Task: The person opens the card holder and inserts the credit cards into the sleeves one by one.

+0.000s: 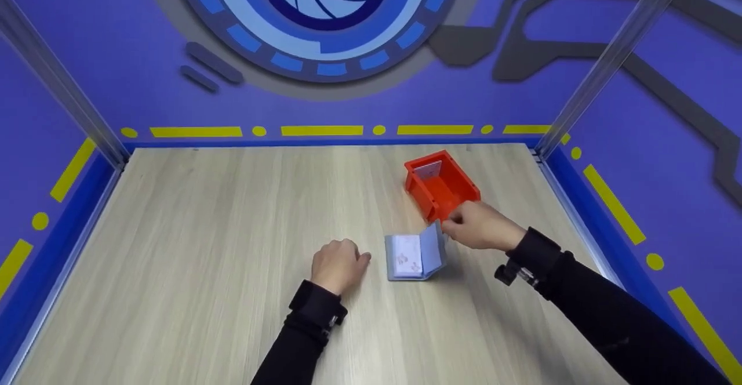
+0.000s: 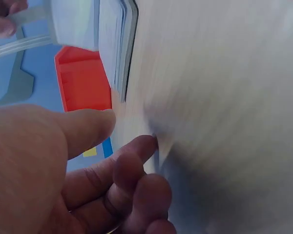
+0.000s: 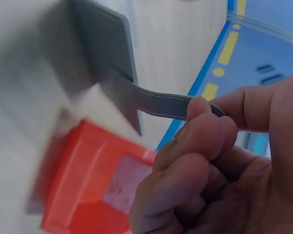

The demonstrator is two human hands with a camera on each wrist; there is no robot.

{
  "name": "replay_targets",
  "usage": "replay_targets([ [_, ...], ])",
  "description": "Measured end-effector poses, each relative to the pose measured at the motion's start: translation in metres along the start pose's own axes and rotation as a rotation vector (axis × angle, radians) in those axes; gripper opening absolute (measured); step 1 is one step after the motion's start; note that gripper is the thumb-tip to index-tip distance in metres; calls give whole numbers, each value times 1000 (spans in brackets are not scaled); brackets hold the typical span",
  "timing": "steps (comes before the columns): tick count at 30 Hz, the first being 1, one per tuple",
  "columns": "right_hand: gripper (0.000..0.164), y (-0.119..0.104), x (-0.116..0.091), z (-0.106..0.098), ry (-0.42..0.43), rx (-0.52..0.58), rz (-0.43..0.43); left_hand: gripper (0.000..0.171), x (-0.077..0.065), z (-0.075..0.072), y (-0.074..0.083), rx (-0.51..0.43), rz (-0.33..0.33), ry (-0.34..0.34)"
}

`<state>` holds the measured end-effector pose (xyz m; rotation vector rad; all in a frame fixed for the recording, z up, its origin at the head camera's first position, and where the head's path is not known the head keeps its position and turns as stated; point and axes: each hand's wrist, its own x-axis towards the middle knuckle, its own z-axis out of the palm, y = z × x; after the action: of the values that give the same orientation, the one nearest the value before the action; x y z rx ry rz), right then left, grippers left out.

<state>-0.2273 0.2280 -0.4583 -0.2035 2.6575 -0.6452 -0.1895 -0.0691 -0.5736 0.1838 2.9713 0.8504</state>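
Observation:
A small grey-blue notebook (image 1: pixel 407 257) lies on the table with its cover (image 1: pixel 430 251) lifted at the right side. Its top page is pale, printed with pinkish flowers. In the right wrist view my right hand (image 1: pixel 484 225) pinches the end of the cover's stitched strap (image 3: pixel 161 104) between thumb and fingers. Left of the notebook, my left hand (image 1: pixel 339 266) rests at the table with nothing in it. Its fingers are loosely bent in the left wrist view, and the stack of pages (image 2: pixel 112 44) stands just beyond the thumb.
Behind the notebook stands a red plastic bin (image 1: pixel 421 195), close to my right hand. A pale flower-printed card (image 1: pixel 428 169) leans inside against its far wall. The wooden table (image 1: pixel 220 246) is bounded by blue-purple panels (image 1: pixel 342 109) at the back and sides.

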Motion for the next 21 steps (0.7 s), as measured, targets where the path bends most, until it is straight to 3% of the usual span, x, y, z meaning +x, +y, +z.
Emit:
replay_targets([
  [13, 33, -47, 24, 24, -42, 50, -150, 28, -1, 5, 7, -23, 30, 9],
  [17, 32, -55, 34, 35, -64, 101, -195, 28, 1, -1, 1, -27, 10, -10],
  [21, 33, -60, 44, 49, -102, 186, -200, 37, 4, -12, -8, -44, -41, 16],
])
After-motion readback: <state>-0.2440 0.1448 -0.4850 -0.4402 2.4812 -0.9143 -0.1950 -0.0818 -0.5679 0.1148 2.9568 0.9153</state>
